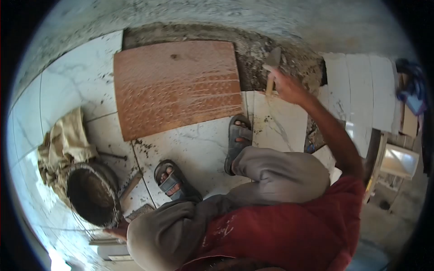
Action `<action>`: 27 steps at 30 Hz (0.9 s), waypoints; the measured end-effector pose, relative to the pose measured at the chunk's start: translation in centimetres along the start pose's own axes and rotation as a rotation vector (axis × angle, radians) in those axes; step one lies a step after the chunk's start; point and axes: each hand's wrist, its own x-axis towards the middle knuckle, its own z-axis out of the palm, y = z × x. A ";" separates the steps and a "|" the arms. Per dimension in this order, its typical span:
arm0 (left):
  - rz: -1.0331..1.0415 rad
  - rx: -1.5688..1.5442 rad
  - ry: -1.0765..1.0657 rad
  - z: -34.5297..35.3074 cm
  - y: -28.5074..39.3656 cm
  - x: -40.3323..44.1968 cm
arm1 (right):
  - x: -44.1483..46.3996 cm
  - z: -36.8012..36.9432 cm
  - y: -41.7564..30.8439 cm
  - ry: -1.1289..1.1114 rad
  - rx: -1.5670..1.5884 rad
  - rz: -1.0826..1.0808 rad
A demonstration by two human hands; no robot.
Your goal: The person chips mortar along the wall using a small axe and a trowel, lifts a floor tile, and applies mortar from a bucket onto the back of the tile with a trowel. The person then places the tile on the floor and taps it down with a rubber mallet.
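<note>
My right hand [289, 86] is closed round the wooden handle of a pointed trowel [273, 58], its blade over a strip of rough mortar and rubble [253, 58] along the wall. Beside that strip lies a large reddish-brown tile [176, 86], its ridged back facing up and streaked with something pale. At the lower left, my left hand [118, 231] is by the rim of a black bucket [92, 192]. My knee hides part of this hand, and its fingers do not show clearly. Some greyish material is inside the bucket.
White marbled tiles [199, 140] cover the floor, with dark crumbs scattered on them. A crumpled beige cloth or sack [68, 135] lies behind the bucket. Near it are a wooden-handled tool [131, 186] and a dark metal rod [113, 156]. Stacked white tiles [361, 90] stand at the right.
</note>
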 end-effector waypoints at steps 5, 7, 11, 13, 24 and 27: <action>0.183 0.275 -0.032 0.8 0.5 0.6 | -9.1 14.8 14.8 0.156 0.260 0.645; 0.276 0.404 -0.034 0.9 0.5 0.7 | -8.2 19.9 18.3 0.214 0.276 0.722; 0.440 0.660 -0.023 -0.3 0.6 1.2 | -1.4 21.5 18.8 0.288 0.229 0.791; 0.509 0.759 -0.005 -1.2 0.3 1.1 | 2.6 21.2 20.5 0.130 0.305 0.915; 0.396 0.546 0.007 -1.5 2.1 0.0 | 5.6 20.3 24.7 0.374 0.343 0.893; 0.393 0.503 0.039 -1.8 1.6 1.3 | 2.1 17.5 19.7 0.503 0.216 0.792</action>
